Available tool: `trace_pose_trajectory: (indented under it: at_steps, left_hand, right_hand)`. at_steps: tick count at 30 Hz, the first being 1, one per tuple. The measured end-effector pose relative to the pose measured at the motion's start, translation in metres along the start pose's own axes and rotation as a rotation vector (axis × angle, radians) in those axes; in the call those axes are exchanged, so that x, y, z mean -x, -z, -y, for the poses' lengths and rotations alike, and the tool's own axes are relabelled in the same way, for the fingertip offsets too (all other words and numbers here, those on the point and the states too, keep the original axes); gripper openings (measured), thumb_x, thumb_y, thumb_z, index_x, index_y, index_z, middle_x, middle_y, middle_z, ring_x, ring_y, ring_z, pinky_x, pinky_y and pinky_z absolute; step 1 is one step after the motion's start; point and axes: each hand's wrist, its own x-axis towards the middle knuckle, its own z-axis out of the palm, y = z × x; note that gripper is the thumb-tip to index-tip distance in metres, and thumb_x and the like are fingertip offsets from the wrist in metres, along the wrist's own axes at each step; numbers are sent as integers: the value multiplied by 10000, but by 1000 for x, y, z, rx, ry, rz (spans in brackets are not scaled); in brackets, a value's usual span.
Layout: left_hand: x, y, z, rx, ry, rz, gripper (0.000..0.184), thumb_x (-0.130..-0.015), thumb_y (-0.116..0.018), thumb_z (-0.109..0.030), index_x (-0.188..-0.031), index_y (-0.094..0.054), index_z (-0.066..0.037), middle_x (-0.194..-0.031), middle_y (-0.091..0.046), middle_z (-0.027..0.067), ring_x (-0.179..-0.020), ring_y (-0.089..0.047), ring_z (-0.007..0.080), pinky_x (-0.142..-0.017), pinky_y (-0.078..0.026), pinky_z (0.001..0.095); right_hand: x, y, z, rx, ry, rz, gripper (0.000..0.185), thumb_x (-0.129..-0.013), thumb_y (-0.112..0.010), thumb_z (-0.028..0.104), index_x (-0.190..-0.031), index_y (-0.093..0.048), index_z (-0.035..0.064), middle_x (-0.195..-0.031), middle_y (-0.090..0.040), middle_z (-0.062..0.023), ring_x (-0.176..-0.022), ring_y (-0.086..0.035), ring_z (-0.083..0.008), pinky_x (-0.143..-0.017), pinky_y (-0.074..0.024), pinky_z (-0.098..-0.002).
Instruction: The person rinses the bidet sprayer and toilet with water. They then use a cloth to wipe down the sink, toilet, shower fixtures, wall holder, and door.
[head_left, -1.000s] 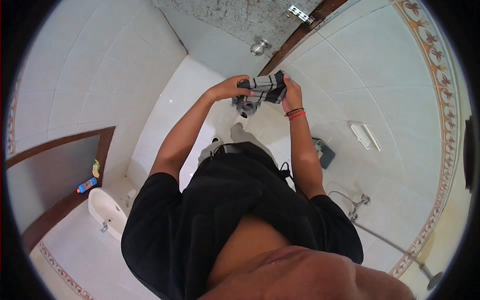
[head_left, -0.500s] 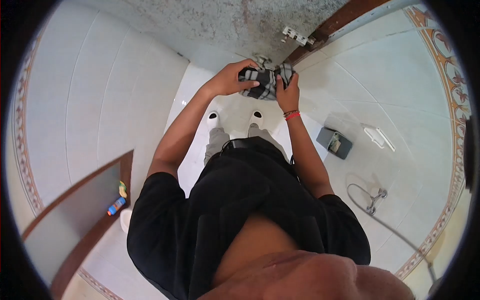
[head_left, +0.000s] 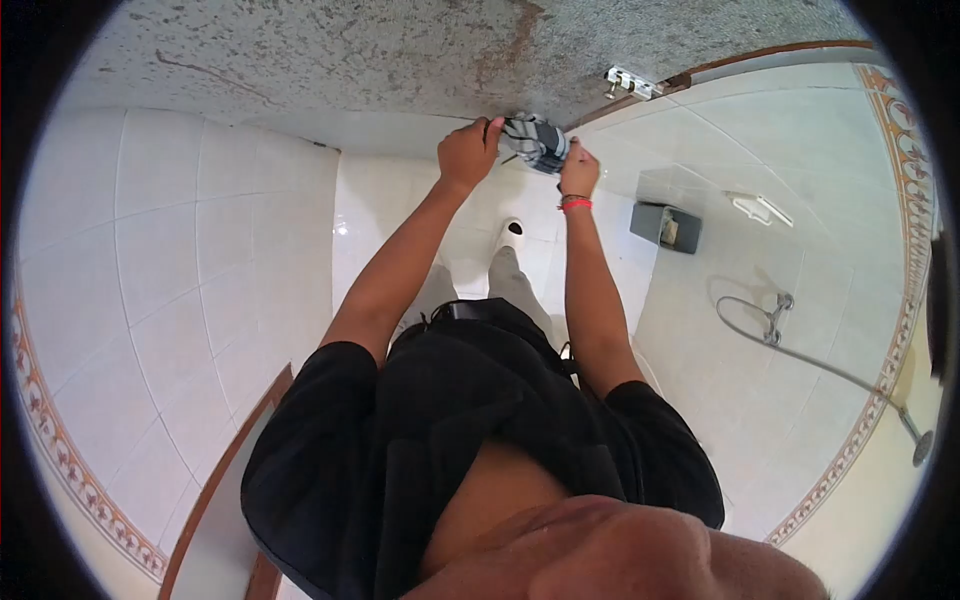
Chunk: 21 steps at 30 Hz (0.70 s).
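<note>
A black, grey and white checked cloth (head_left: 538, 142) is bunched up between my two hands, held out in front of me near the worn door surface. My left hand (head_left: 468, 152) is closed at the cloth's left end, thumb uppermost. On the other side, my right hand (head_left: 580, 168), with red and dark bands at the wrist, pinches the right edge. A short thin dark strip hangs under the cloth's left part; what it is I cannot make out.
A mottled grey door (head_left: 400, 70) stands ahead, with a metal bolt latch (head_left: 632, 84) at its right. To the right are a grey bin (head_left: 665, 227), a white wall holder (head_left: 760, 208) and a shower mixer (head_left: 775, 318) with hose. A brown-framed partition (head_left: 225, 490) is at lower left.
The cloth has gone from spread across both hands to bunched between them. My left hand has shifted to its end. The view has moved closer to the door, and one foot is now hidden.
</note>
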Motion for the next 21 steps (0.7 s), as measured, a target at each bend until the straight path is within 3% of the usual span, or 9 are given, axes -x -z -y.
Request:
trace_pose_trajectory:
  at_steps: [1, 3, 5, 7, 8, 12, 17, 19, 21]
  left_hand:
    - [6, -6, 0, 2, 7, 25, 444, -1023, -489, -461, -880, -691, -92, -675, -664, 182, -666, -666, 411, -592, -503, 522]
    - [3, -11, -9, 44, 12, -20, 449, -1025, -478, -468, -864, -676, -98, -680, -670, 181, -661, -667, 416, -591, -511, 520]
    - [9, -13, -10, 33, 20, -36, 449, -1019, -490, -462, -815, -652, -96, -665, -667, 182, -639, -668, 415, -578, -518, 522]
    - [11, -19, -2, 5, -8, -34, 443, -1023, -481, -452, -815, -651, -100, -670, -672, 178, -632, -668, 418, -571, -523, 522]
    - [12, -21, 1, -11, -3, -28, 442, -1026, -472, -444, -816, -650, -98, -671, -673, 178, -632, -668, 420, -571, -523, 525]
    - [18, -44, 15, -15, 35, 33, 435, -1036, -431, -401, -822, -653, -94, -680, -675, 188, -650, -675, 420, -580, -531, 536]
    - [30, -68, 16, 60, 135, 18, 432, -1039, -411, -380, -882, -694, -94, -716, -686, 202, -689, -672, 447, -625, -533, 565]
    - [33, -52, 2, 138, 178, 12, 443, -1042, -405, -381, -897, -708, -94, -732, -689, 211, -698, -668, 460, -642, -532, 574]
    - [22, -25, -15, 219, 197, 2, 455, -1048, -395, -378, -901, -719, -94, -747, -691, 218, -704, -663, 472, -658, -531, 579]
  right_hand:
    - [6, -8, -9, 160, -48, 39, 526, -984, -561, 420, -730, -706, -16, -645, -666, -211, -586, -649, -300, -635, -502, -432]
    - [19, -24, 5, 164, -11, -65, 541, -986, -550, 428, -699, -697, -7, -599, -642, -191, -555, -614, -303, -615, -486, -442]
    - [17, -29, 3, 42, -87, -2, 509, -1005, -547, 399, -728, -702, 1, -568, -610, -144, -536, -592, -252, -590, -464, -421]
    - [11, -36, -5, -136, -15, -18, 503, -1022, -537, 380, -738, -704, 0, -557, -607, -101, -539, -589, -219, -580, -455, -403]
    - [8, -27, -11, -286, -155, 115, 439, -1039, -530, 347, -832, -718, 9, -657, -647, -42, -595, -595, -168, -575, -452, -360]
    - [27, -8, 76, -1049, -459, 55, 224, -1023, -572, 276, -982, -667, 77, -837, -647, -16, -656, -553, -124, -586, -446, -310]
    - [27, -35, 49, -850, -162, 48, 240, -1002, -580, 184, -781, -504, 129, -687, -467, 46, -627, -474, -81, -579, -420, -291]
    - [33, -38, 44, -736, -309, 35, 234, -1005, -556, 154, -786, -514, 84, -681, -493, 25, -606, -460, -95, -567, -408, -311]
    - [14, -64, -6, -549, -209, 26, 243, -1009, -536, 136, -783, -521, 50, -684, -523, 3, -604, -452, -106, -571, -410, -321]
